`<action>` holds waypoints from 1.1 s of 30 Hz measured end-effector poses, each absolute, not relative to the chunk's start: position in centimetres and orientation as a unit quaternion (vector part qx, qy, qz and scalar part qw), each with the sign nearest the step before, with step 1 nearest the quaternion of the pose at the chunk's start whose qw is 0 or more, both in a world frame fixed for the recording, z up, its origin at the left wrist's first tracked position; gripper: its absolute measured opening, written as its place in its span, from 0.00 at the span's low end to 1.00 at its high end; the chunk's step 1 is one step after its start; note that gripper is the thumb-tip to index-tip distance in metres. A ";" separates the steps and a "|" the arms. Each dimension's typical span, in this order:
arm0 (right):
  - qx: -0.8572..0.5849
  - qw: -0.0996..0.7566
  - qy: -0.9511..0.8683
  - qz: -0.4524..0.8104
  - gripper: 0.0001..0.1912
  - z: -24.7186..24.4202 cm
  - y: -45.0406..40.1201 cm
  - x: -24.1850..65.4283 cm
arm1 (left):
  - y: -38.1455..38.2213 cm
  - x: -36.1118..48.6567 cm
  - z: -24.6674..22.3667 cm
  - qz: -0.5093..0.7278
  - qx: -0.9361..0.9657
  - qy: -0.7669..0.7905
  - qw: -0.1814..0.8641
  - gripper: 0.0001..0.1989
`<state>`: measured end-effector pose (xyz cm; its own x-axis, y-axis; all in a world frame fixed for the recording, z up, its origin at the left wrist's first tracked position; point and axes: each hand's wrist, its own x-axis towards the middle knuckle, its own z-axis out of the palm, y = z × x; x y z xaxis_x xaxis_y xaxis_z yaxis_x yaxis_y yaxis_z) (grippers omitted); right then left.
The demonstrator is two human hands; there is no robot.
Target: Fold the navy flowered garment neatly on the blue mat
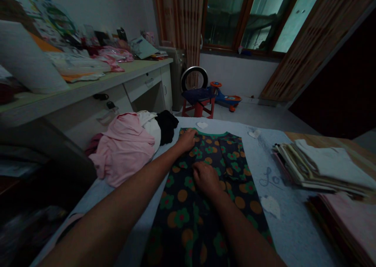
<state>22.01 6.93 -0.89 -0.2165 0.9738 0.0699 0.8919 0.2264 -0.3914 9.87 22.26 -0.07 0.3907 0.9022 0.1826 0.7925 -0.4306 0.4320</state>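
A dark garment [182,196] with green flowers and orange dots lies spread on the light blue cloth [282,220], its green-edged neckline at the far end. One sleeve is folded inward over the right side. My left hand [187,140] is at the garment's upper left, by the shoulder, with its fingers curled on the fabric. Nearer to me, my right hand [206,177] rests on the middle of the garment's chest, fingers bent down against the fabric; the fingertips of both hands are hard to make out.
Rumpled pink [126,145], white and black [167,126] clothes lie at the left. Folded stacks [320,165] of clothes stand on the right, the nearer one topped with pink [352,216]. A cluttered desk [117,79] runs along the left; beyond the cloth is a red stool [198,109].
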 end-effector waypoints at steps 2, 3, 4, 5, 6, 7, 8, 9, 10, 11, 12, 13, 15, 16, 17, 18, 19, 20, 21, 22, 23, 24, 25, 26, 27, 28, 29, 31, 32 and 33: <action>-0.611 0.162 -0.762 0.142 0.13 -1.0 7.2 22.1 | 20.8 8.5 -0.5 0.179 0.851 0.480 0.115 0.15; -0.612 0.162 -0.760 0.145 0.13 -1.0 7.3 22.2 | 20.2 7.9 -0.9 0.161 0.865 0.465 0.099 0.16; -0.613 0.160 -0.760 0.147 0.13 -0.9 7.4 22.3 | 19.7 7.3 -1.4 0.141 0.875 0.456 0.085 0.18; -0.613 0.158 -0.760 0.148 0.12 -0.9 7.4 22.3 | 19.3 6.9 -1.8 0.124 0.879 0.454 0.074 0.21; -0.611 0.157 -0.761 0.150 0.12 -0.7 7.5 22.4 | 19.0 6.5 -2.1 0.109 0.881 0.456 0.068 0.23; -0.609 0.156 -0.762 0.152 0.12 -0.6 7.5 22.5 | 18.8 6.3 -2.4 0.097 0.879 0.461 0.065 0.24; -0.608 0.157 -0.763 0.154 0.12 -0.5 7.5 22.6 | 18.6 6.2 -2.5 0.088 0.877 0.469 0.063 0.25; -0.607 0.159 -0.763 0.156 0.12 -0.4 7.5 22.7 | 18.4 6.3 -2.4 0.082 0.872 0.478 0.062 0.25; -0.606 0.164 -0.763 0.156 0.12 -0.4 7.4 22.9 | 18.1 6.4 -2.2 0.079 0.866 0.489 0.060 0.25; -0.605 0.171 -0.762 0.157 0.12 -0.4 7.5 23.0 | 17.8 6.6 -2.0 0.080 0.860 0.501 0.056 0.25; -0.604 0.180 -0.760 0.157 0.11 -0.4 7.5 23.1 | 17.3 6.7 -1.7 0.084 0.853 0.513 0.052 0.24; -0.603 0.191 -0.758 0.157 0.11 -0.5 7.6 23.3 | 16.8 6.9 -1.5 0.090 0.847 0.521 0.047 0.24; -0.601 0.210 -0.754 0.161 0.10 -0.6 7.8 23.5 | 15.6 7.1 -1.3 0.099 0.844 0.526 0.044 0.23; -0.601 0.216 -0.751 0.165 0.10 -0.7 8.0 23.7 | 14.9 7.1 -1.5 0.101 0.846 0.521 0.045 0.23; -0.602 0.220 -0.749 0.170 0.10 -0.7 8.1 23.8 | 14.3 7.0 -1.7 0.100 0.850 0.515 0.049 0.24; -0.602 0.220 -0.747 0.175 0.10 -0.7 8.2 23.9 | 13.8 7.0 -2.0 0.097 0.854 0.508 0.053 0.24; -0.603 0.216 -0.747 0.178 0.11 -0.7 8.3 23.9 | 13.4 6.9 -2.3 0.094 0.858 0.502 0.057 0.25; -0.605 0.205 -0.748 0.180 0.11 -0.6 8.3 24.0 | 13.0 6.8 -2.6 0.091 0.860 0.499 0.058 0.26; -0.607 0.187 -0.751 0.180 0.12 -0.5 8.3 24.0 | 12.8 6.7 -2.9 0.088 0.860 0.499 0.058 0.26; -0.611 0.164 -0.753 0.180 0.12 -0.3 8.3 24.0 | 12.7 6.7 -3.1 0.087 0.859 0.501 0.058 0.27; -0.616 0.139 -0.755 0.178 0.13 -0.2 8.2 23.9 | 12.6 6.7 -3.1 0.086 0.858 0.503 0.058 0.27; -0.620 0.115 -0.755 0.176 0.14 0.0 8.1 23.8 | 12.6 6.8 -3.0 0.084 0.857 0.505 0.059 0.27; -0.625 0.096 -0.755 0.174 0.15 0.1 7.9 23.7 | 12.6 6.8 -2.8 0.079 0.855 0.508 0.062 0.27; -0.629 0.082 -0.754 0.170 0.15 0.3 7.8 23.6 | 12.5 7.0 -2.5 0.073 0.853 0.512 0.063 0.27; -0.631 0.073 -0.754 0.166 0.14 0.4 7.7 23.5 | 12.4 7.1 -2.2 0.066 0.851 0.518 0.062 0.27; -0.631 0.068 -0.756 0.161 0.13 0.4 7.6 23.5 | 12.2 7.3 -1.9 0.061 0.849 0.522 0.057 0.26; -0.630 0.065 -0.758 0.157 0.12 0.4 7.5 23.4 | 12.0 7.5 -1.6 0.060 0.847 0.526 0.050 0.25; -0.624 0.063 -0.763 0.153 0.10 0.4 7.6 23.5 | 11.5 7.8 -1.2 0.068 0.848 0.524 0.038 0.23; -0.620 0.064 -0.767 0.154 0.09 0.4 7.6 23.6 | 11.1 8.0 -1.2 0.073 0.851 0.519 0.041 0.23; -0.616 0.068 -0.769 0.158 0.10 0.3 7.7 23.7 | 10.8 8.1 -1.4 0.077 0.853 0.514 0.050 0.23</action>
<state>23.71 7.68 0.30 -0.2318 0.9685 -0.0910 0.9257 0.1908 -0.3265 8.10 10.78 -1.37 0.4587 0.8849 0.0808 0.8695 -0.4657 0.1644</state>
